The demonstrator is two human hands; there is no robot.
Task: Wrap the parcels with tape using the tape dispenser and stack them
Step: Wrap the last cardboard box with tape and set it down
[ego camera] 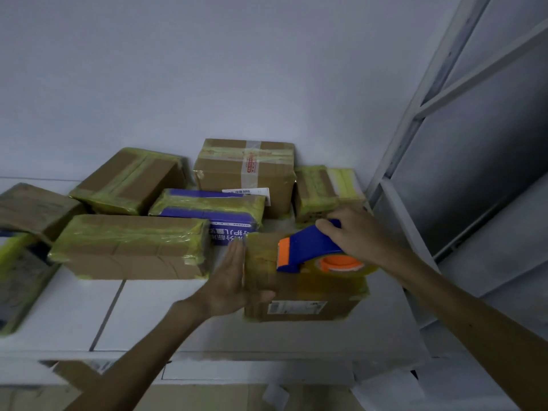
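Note:
A brown cardboard parcel (305, 295) with yellowish tape and a white label stands on the white table, near the front right. On its top lies a blue and orange tape dispenser (308, 247) with a clear tape roll. My right hand (353, 229) grips the dispenser's blue handle from the right. My left hand (231, 277) presses flat, fingers straight, against the parcel's left side.
Several taped parcels lie behind and to the left: a long brown one (130, 247), a blue-printed one (213, 213), a tall box (246, 173) against the wall, a small one (323, 191) at the right. A metal frame (415, 114) rises on the right. The table edge (237, 355) runs along the front.

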